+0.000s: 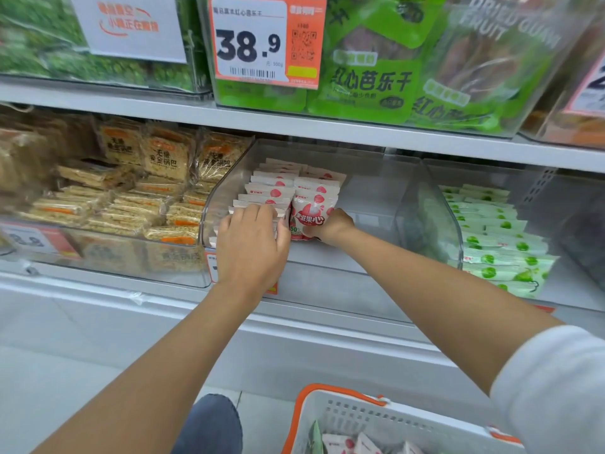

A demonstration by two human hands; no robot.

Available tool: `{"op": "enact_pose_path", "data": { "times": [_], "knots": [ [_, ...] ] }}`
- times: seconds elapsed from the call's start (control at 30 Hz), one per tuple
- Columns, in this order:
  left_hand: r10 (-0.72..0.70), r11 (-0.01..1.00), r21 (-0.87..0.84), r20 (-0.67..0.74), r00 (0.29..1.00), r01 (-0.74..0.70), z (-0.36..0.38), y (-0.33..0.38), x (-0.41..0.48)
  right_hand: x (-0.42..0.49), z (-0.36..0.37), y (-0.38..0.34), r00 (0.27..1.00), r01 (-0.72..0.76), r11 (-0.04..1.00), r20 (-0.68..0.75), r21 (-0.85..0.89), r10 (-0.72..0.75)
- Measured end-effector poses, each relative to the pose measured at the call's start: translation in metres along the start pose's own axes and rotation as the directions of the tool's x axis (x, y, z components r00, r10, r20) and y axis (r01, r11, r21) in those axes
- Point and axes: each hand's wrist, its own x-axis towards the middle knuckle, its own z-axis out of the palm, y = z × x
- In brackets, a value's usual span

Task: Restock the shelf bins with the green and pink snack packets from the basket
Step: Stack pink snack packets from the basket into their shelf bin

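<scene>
Two rows of pink snack packets (278,188) stand in the clear middle shelf bin (370,165). My left hand (250,244) rests over the front of the left row, fingers curled on the packet tops. My right hand (330,226) grips the front pink packet (312,216) of the right row from its right side and holds it upright. Green snack packets (497,244) fill the clear bin to the right. The white basket with orange handles (366,417) sits at the bottom, with pink packets and one green packet (316,437) inside.
A clear bin of rice-cracker packs (131,191) stands to the left. On the upper shelf a bin of green dried-guava bags (370,83) carries a 38.9 price tag (250,40). The right half of the middle bin shows bare floor. My knee (212,424) is below.
</scene>
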Motion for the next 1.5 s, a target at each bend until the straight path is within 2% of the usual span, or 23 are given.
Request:
{"op": "enact_pose_path", "data": {
  "times": [0.2, 0.33, 0.43, 0.53, 0.63, 0.7, 0.77, 0.87, 0.93, 1.0, 1.1, 1.2, 1.3, 1.37, 1.43, 1.5],
  "knots": [
    [0.006, 1.000, 0.005, 0.005, 1.000, -0.006, 0.001, -0.001, 0.000, -0.003, -0.011, 0.009, 0.996, -0.087, 0.979, 0.021, 0.187, 0.084],
    [0.012, 1.000, 0.011, 0.000, 1.000, -0.012, 0.000, -0.002, 0.000, -0.018, -0.027, 0.011, 0.998, -0.069, 0.994, 0.018, 0.088, 0.067],
    [0.131, 0.990, 0.058, -0.061, 0.990, -0.127, -0.009, 0.004, -0.001, -0.050, -0.051, 0.013, 0.995, 0.043, 0.995, -0.087, -0.085, -0.051],
    [0.178, 0.979, -0.081, -0.089, 0.980, -0.185, -0.026, 0.030, -0.009, -0.095, -0.078, 0.026, 0.943, 0.217, 0.963, -0.219, -0.159, -0.249],
    [0.135, 0.953, -0.274, 0.002, 0.991, -0.129, -0.040, 0.067, -0.040, -0.153, -0.097, 0.046, 0.859, 0.364, 0.907, -0.299, -0.213, -0.415],
    [0.112, 0.951, -0.305, 0.164, 0.980, -0.057, -0.038, 0.087, -0.071, -0.189, -0.099, 0.070, 0.839, 0.402, 0.883, -0.289, -0.243, -0.461],
    [0.062, 0.969, -0.242, 0.425, 0.903, 0.047, -0.023, 0.094, -0.105, -0.217, -0.089, 0.107, 0.877, 0.381, 0.893, -0.211, -0.240, -0.432],
    [0.045, 0.990, -0.119, 0.770, 0.636, 0.074, 0.005, 0.092, -0.158, -0.252, -0.057, 0.183, 0.979, 0.205, 0.962, 0.056, -0.182, -0.198],
    [0.049, 0.998, -0.067, 0.867, 0.495, 0.018, 0.019, 0.094, -0.188, -0.272, -0.031, 0.244, 0.977, 0.082, 0.975, 0.208, -0.205, -0.039],
    [0.041, 0.999, -0.042, 0.905, 0.422, -0.007, 0.030, 0.098, -0.208, -0.288, -0.005, 0.299, 0.943, -0.049, 0.956, 0.301, -0.290, 0.140],
    [0.019, 1.000, -0.018, 0.937, 0.348, -0.005, 0.048, 0.101, -0.228, -0.300, 0.036, 0.339, 0.876, -0.135, 0.937, 0.402, -0.323, 0.266],
    [-0.009, 1.000, 0.015, 0.953, 0.304, -0.016, 0.065, 0.098, -0.241, -0.302, 0.067, 0.332, 0.868, -0.173, 0.971, 0.440, -0.166, 0.230],
    [-0.009, 1.000, 0.016, 0.960, 0.279, -0.026, 0.079, 0.098, -0.251, -0.301, 0.086, 0.323, 0.848, -0.321, 0.947, 0.454, 0.029, 0.274],
    [0.005, 0.999, 0.005, 0.966, 0.257, -0.038, 0.083, 0.096, -0.255, -0.300, 0.096, 0.324, 0.822, -0.351, 0.933, 0.505, 0.085, 0.263],
    [0.000, 0.999, 0.009, 0.969, 0.247, -0.034, 0.087, 0.091, -0.255, -0.300, 0.097, 0.321, 0.834, -0.352, 0.921, 0.503, 0.166, 0.228],
    [-0.025, 1.000, 0.023, 0.965, 0.261, 0.014, 0.088, 0.087, -0.252, -0.298, 0.092, 0.314, 0.885, -0.289, 0.933, 0.431, 0.215, 0.175]
  ]
}}
